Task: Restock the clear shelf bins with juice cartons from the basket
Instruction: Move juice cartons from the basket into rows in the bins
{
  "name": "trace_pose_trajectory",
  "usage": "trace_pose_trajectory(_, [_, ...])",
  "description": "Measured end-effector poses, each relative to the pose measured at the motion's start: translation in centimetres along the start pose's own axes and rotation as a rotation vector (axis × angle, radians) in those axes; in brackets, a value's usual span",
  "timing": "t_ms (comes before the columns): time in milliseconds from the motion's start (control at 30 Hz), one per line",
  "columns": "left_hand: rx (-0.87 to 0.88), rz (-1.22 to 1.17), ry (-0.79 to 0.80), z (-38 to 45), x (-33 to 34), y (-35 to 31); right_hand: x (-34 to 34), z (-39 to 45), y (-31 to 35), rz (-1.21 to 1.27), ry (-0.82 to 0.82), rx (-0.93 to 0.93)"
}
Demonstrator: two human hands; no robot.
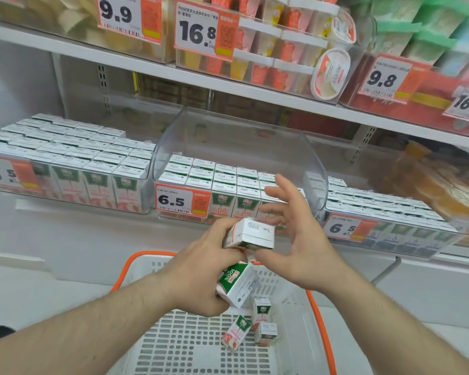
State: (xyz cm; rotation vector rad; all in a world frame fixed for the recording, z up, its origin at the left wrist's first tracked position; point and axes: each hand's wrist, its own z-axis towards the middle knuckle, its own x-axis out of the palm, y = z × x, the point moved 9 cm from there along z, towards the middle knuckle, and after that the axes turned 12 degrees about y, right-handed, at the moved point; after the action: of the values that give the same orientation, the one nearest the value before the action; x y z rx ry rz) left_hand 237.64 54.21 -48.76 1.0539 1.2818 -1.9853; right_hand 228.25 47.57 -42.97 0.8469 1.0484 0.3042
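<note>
White cartons (238, 262), two of them, gripped in left hand (201, 269) above basket (320, 320); right hand (295, 234) just beside, fingers spread, empty. Mid-transfer toward clear bin (241, 147) straight ahead. Next: taking top carton, setting upright in back rows.

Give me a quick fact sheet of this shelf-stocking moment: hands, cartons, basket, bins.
left hand: grips two juice cartons, an upper carton and a lower carton
right hand: open, fingers spread beside the upper carton, holding nothing
basket: white with orange rim, below the hands; three loose cartons lie inside
middle bin: clear, tilted forward, cartons in its lower part, tag reads 6.5
left bin: packed with cartons
upper shelf: cups and tubs, tags 9.9, 16.8, 9.8
</note>
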Motion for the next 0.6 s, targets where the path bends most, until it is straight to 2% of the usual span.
trace_pose_trajectory(200, [0.008,0.086,-0.109,0.4,-1.1,0.7,-1.0,-0.3,-0.6,-0.009,-0.110,0.065])
trace_pose_trajectory(333, [-0.020,0.227,-0.158,1.1,-1.4,0.6,-0.7,0.2,-0.3,-0.070,-0.183,0.149])
trace_pose_trajectory(500, [0.005,0.292,-0.238,2.1,-1.8,0.1,0.2,2.0,1.2,-0.375,-0.228,0.138])
trace_pose_trajectory(600, [-0.082,0.332,-0.239,2.5,-2.5,1.0,-2.3,2.8,2.5,-0.472,-0.394,0.070])
